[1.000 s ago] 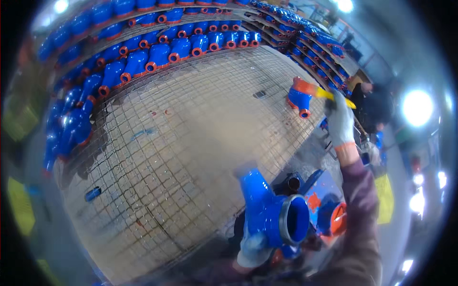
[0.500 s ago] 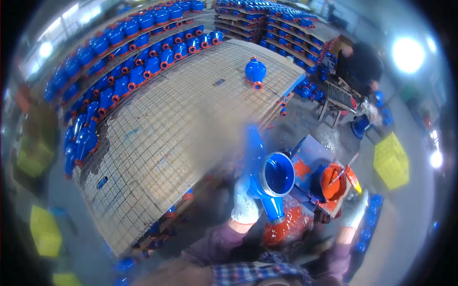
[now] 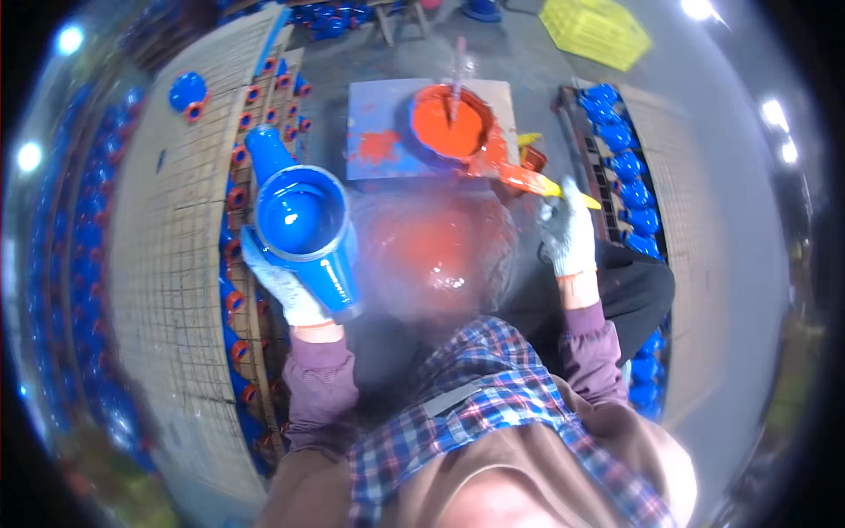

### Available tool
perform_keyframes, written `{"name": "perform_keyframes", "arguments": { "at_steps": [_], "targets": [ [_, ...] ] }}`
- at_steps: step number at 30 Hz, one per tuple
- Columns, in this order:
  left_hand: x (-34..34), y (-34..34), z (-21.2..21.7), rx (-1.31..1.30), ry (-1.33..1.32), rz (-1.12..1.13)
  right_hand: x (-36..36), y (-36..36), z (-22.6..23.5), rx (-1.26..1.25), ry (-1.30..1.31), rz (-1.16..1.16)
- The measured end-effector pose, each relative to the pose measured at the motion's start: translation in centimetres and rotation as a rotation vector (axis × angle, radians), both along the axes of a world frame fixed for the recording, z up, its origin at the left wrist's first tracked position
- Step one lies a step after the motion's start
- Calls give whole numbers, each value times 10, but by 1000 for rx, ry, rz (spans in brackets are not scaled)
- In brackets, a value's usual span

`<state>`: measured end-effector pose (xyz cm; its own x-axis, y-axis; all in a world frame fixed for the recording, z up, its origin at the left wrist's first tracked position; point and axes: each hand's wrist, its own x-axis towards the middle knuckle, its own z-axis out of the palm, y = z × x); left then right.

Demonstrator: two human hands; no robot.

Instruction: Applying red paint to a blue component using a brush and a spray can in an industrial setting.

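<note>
My left hand (image 3: 286,286), in a white glove, is closed around a glossy blue valve body (image 3: 345,255). The casting's wide round mouth faces up, and shorter necks stick out on two sides. My gloved right hand (image 3: 570,236) grips a paintbrush (image 3: 528,180) by its yellow handle. Orange-red paint coats the brush, whose head lies by the lower right rim of a paint pot (image 3: 417,132). Orange-red paint fills the pot, and a stick (image 3: 459,66) stands in it. Beneath the pot is a paint-smeared board (image 3: 370,110).
Between my arms and the board sits a round, red-smeared surface (image 3: 431,251), partly blurred. On my left, a mesh-topped rack (image 3: 167,290) carries a blue casting (image 3: 187,91) on top and others below. Blue castings (image 3: 629,167) line the right side. A yellow crate (image 3: 598,33) stands farther off.
My view has swung right and down toward the paint pot. The blue valve body remains in my left hand, and the brush has come down beside the pot's rim.
</note>
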<state>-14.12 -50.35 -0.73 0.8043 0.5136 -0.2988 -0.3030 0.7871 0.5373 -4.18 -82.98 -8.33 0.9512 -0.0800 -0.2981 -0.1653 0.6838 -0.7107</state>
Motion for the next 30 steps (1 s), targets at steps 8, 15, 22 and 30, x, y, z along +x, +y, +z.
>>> {"name": "perform_keyframes", "arguments": {
  "at_steps": [8,15,22,30],
  "targets": [
    [-8,-1,-35,392,120,-144,32,3,9,-949,-433,-38],
    [-29,19,-58,322,9,-232,74,54,-11,-1415,-530,-10],
    [-20,24,-51,36,-227,-529,109,65,-41,-1752,-727,145],
    [-25,24,-62,115,-231,-503,77,37,-3,-1573,-541,87]
  ]
}}
